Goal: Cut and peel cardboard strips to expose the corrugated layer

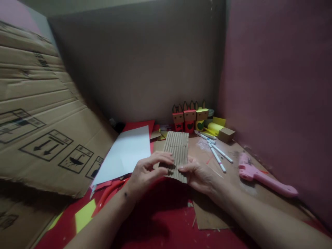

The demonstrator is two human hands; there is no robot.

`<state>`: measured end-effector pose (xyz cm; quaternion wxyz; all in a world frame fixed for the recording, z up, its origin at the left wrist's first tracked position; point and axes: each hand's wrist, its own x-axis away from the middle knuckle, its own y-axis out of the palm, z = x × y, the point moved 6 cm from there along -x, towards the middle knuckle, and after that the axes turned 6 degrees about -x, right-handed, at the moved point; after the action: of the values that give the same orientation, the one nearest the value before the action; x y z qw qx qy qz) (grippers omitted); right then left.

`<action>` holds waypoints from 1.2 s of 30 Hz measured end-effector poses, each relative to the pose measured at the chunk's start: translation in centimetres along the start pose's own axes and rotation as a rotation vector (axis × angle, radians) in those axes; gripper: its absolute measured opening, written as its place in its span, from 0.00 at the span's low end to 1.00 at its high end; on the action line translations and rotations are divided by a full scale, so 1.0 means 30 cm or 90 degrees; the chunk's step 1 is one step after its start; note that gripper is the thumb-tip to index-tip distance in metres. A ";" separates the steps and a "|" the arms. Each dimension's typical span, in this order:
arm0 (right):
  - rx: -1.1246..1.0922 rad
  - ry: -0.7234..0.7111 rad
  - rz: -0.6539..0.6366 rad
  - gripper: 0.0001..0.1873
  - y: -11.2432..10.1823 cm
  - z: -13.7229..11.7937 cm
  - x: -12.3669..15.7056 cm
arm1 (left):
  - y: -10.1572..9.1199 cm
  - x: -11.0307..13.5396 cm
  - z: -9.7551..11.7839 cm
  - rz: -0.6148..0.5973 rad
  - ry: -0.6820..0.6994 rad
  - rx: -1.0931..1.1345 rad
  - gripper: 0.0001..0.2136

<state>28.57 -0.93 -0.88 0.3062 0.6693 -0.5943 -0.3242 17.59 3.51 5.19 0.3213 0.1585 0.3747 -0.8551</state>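
Holding cardboard strip (177, 148) above board's (211, 212) left edge: clamped at lower right in right hand (201, 175), left hand (145, 171) curled at left edge, can't tell if gripping. Probably light, stiff along ridges, easily creased across; best taken by long edges. Can't see inside carton (38, 93) toward table's (153, 221) left edge.

a broad, plain grey wall (140, 69) stands in shade. at its right end it meets a dusky pink wall (280, 76), which runs forward from the corner. left of the grey wall slants a large creased cardboard panel (52, 103), printed with black handling symbols. a paler strip (77, 7) borders the grey wall along its upper left edge. in front of the grey wall spreads a deep red work surface (166, 224). the light is dim and soft.
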 end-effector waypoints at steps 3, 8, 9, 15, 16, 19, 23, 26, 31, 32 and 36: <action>0.067 0.003 -0.006 0.23 -0.003 0.007 0.006 | -0.048 0.007 -0.033 0.178 -0.091 -0.024 0.11; 0.125 0.027 0.036 0.27 -0.026 0.047 0.015 | -0.068 0.014 -0.090 0.242 -0.140 -0.083 0.11; 0.126 0.030 0.045 0.28 -0.029 0.052 0.017 | -0.080 0.018 -0.099 0.262 -0.148 -0.074 0.11; 0.125 0.030 0.076 0.27 -0.029 0.053 0.023 | -0.190 0.027 -0.129 0.406 -0.168 -0.037 0.11; 0.122 0.033 0.073 0.27 -0.029 0.053 0.023 | -0.213 0.025 -0.134 0.430 -0.169 -0.032 0.11; 0.116 0.051 0.074 0.28 -0.035 0.060 0.022 | -0.301 0.028 -0.129 0.504 -0.156 -0.033 0.12; 0.114 0.066 0.081 0.29 -0.046 0.071 0.025 | -0.478 0.139 -0.027 0.668 -0.096 -0.092 0.15; 0.115 0.090 0.061 0.26 -0.039 0.082 0.033 | -0.597 0.331 0.107 0.878 -0.010 -0.334 0.19; 0.117 0.119 0.059 0.24 -0.035 0.095 0.037 | -0.697 0.534 0.086 0.982 -0.223 -0.552 0.27; 0.119 0.115 0.063 0.24 -0.037 0.094 0.036 | -0.706 0.541 0.064 0.970 -0.249 -0.549 0.28; 0.124 0.099 0.064 0.25 -0.041 0.092 0.034 | -0.734 0.521 0.020 0.954 -0.300 -0.551 0.28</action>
<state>27.18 -1.90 -3.58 0.3009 0.6880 -0.6304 -0.1968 -8.75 7.61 9.46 0.8955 0.0466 0.3867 -0.2151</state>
